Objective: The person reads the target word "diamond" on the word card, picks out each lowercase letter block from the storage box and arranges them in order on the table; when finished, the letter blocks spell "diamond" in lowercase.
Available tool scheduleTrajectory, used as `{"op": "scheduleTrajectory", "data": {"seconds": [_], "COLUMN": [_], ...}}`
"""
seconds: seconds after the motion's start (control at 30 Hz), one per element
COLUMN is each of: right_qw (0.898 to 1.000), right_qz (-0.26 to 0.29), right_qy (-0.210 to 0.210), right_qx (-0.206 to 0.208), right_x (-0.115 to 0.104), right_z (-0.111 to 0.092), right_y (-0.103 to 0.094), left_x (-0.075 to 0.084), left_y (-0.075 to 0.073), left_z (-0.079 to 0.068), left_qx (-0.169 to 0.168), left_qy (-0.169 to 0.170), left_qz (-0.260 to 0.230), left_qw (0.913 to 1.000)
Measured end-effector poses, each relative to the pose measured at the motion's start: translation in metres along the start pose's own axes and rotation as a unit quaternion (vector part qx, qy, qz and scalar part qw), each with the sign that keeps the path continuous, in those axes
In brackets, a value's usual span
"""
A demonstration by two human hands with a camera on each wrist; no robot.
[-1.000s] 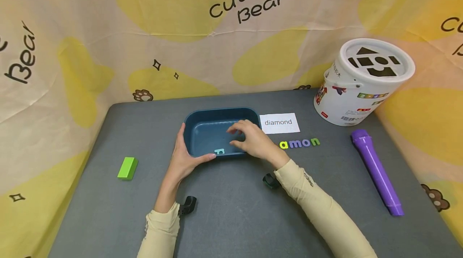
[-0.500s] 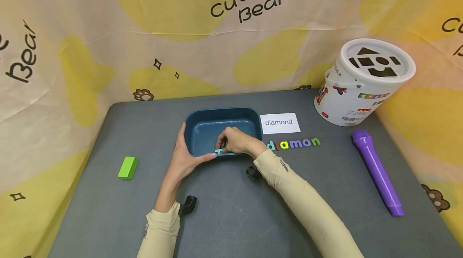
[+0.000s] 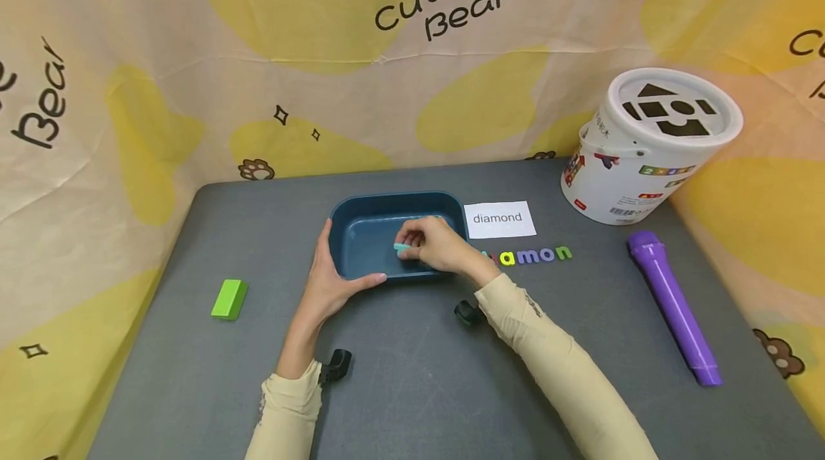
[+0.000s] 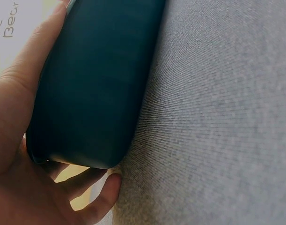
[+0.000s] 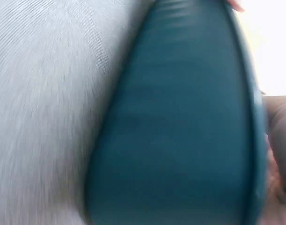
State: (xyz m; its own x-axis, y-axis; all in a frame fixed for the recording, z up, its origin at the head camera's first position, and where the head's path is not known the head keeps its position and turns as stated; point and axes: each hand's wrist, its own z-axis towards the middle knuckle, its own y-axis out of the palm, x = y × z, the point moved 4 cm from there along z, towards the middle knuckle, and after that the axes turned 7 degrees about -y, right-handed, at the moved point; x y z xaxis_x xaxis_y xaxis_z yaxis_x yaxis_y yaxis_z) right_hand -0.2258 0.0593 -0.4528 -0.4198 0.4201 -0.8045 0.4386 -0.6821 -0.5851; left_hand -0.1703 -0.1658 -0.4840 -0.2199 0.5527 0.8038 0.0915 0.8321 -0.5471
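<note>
A dark blue plastic tray (image 3: 361,231) sits on the grey table. My left hand (image 3: 325,284) grips its near left corner, thumb along the front rim and fingers around the left end, as the left wrist view (image 4: 54,187) shows too. Over the inside of the tray, my right hand (image 3: 435,241) pinches a light blue toy letter (image 3: 401,248) between thumb and fingers; which letter cannot be made out. To the right of the tray lies a row of coloured letters (image 3: 527,256) reading "amon", with pieces before it partly hidden by the right wrist. Above them is a white card (image 3: 499,219) printed "diamond".
At the back right stands a white bucket (image 3: 634,173) with shape holes in its lid. A purple microphone-like stick (image 3: 673,306) lies on the right side of the table. A green block (image 3: 229,299) is on the left. A printed cloth (image 3: 322,30) hangs behind.
My right hand reached down to the light blue letter at the tray's front, took hold of it and lifted it back and slightly right. The left hand has stayed on the tray.
</note>
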Motion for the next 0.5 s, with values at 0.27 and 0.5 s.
{"op": "scheduleTrajectory", "data": {"seconds": [0.27,0.5], "right_qw": [0.985,0.95], "right_qz": [0.021,-0.04], "right_qy": [-0.005,0.073], "right_qx": [0.173,0.301], "right_x": [0.016,0.056], "right_z": [-0.054,-0.122], "right_y": [-0.059,-0.12], "left_x": [0.001,-0.001], "left_y": [0.0,0.0], "left_z": [-0.001,-0.001], "left_qx": [0.004,0.0], "left_qy": [0.001,0.0], "left_qz": [0.002,0.003], "left_qw": [1.0,1.0]}}
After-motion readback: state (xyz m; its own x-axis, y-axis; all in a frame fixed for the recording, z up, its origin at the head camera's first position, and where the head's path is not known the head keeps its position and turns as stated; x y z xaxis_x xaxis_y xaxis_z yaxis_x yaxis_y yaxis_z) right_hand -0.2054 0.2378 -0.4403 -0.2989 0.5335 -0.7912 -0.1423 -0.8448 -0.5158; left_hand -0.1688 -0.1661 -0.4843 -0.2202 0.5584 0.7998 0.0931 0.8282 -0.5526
